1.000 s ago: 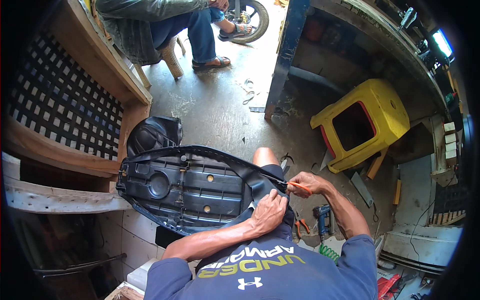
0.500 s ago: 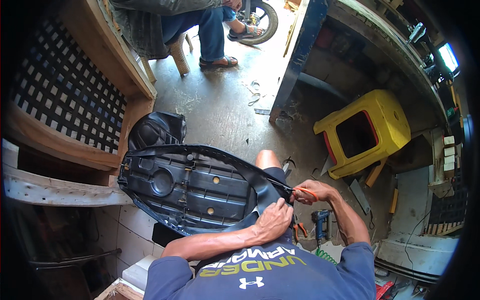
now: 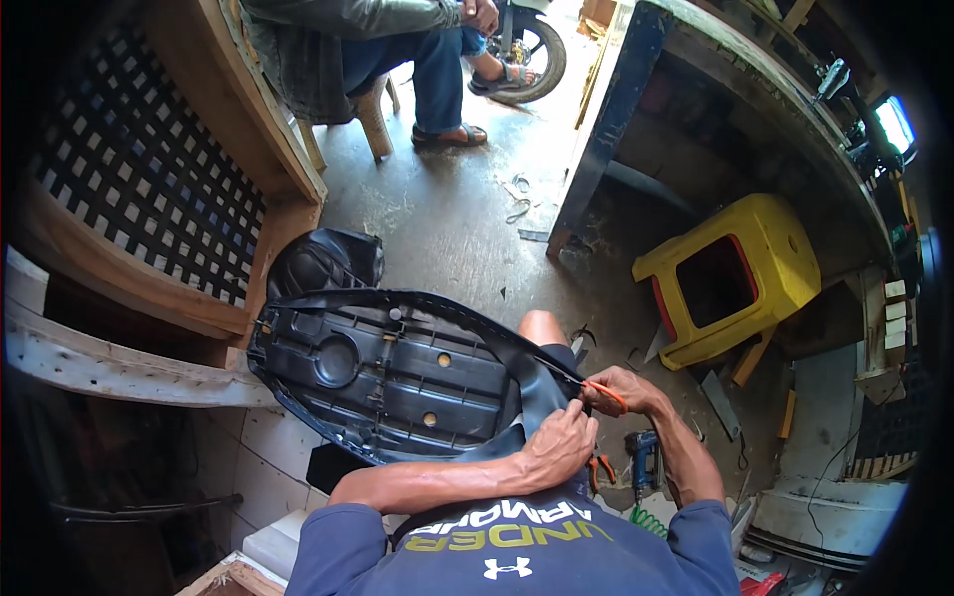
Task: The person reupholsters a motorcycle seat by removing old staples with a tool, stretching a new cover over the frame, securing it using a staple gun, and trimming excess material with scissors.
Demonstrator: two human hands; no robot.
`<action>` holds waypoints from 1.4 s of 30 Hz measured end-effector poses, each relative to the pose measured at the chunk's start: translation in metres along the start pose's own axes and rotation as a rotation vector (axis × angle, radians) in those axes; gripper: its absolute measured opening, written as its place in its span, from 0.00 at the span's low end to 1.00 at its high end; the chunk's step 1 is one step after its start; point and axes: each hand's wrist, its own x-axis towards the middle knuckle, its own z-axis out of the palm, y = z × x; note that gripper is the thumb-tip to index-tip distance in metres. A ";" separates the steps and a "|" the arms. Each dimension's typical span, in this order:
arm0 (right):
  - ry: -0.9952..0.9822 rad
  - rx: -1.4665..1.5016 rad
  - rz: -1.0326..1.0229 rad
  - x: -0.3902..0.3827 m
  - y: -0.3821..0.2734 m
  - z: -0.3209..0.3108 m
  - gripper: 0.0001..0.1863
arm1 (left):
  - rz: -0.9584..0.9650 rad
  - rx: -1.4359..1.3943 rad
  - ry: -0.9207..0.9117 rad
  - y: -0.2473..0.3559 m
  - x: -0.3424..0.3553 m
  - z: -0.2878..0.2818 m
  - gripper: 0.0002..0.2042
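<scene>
Floor: grey and worn, the bare floor [image 3: 452,223] spreads beyond the upturned black motorcycle seat [image 3: 402,382].
Seat: lies underside up, its ribbed base showing, its right end close in front of the person's body.
Cover: loose black cover material [image 3: 538,393] drapes over the seat's right end.
Left hand: the left hand [image 3: 558,444] is at the seat's right end, fingers curled inward and closed on the cover.
Right hand: just beyond the left one, the right hand [image 3: 618,389] is wrapped around the handles of orange scissors [image 3: 609,398].
Blades: they point left along the seat's far edge; how wide they are parted cannot be told.
Tools: orange-handled pliers [image 3: 597,475] and a blue tool [image 3: 644,462] lie right of the seat.
Stool: a yellow stool [image 3: 787,260] is tipped over, well to the seat's right.
Strapping: a wooden frame with woven black straps [image 3: 149,189] stands left of the seat.
Company: a seated person [image 3: 427,74] is well beyond the seat, near a wheel [image 3: 547,62].
</scene>
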 end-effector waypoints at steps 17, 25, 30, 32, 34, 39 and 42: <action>-0.098 0.074 0.101 -0.005 -0.026 -0.002 0.27 | -0.018 -0.268 -0.152 0.010 0.004 -0.034 0.08; -0.062 0.058 0.105 0.010 -0.035 -0.001 0.24 | 0.035 -0.240 -0.157 0.013 0.006 -0.027 0.08; 0.009 -0.143 0.086 0.018 -0.046 0.001 0.25 | 0.022 -0.303 -0.192 0.012 0.008 -0.034 0.09; -0.039 -0.022 0.134 0.012 -0.061 0.003 0.25 | 0.066 -0.292 -0.179 0.016 0.008 -0.034 0.10; -0.020 -0.098 0.024 0.018 -0.067 0.003 0.24 | 0.032 -0.325 -0.141 0.014 0.008 -0.040 0.10; -0.094 0.113 0.084 0.019 -0.057 0.011 0.24 | 0.047 -0.434 -0.140 0.026 -0.002 -0.047 0.09; -0.037 -0.148 -0.008 0.022 -0.072 0.006 0.26 | 0.055 -0.449 -0.170 0.026 0.000 -0.055 0.10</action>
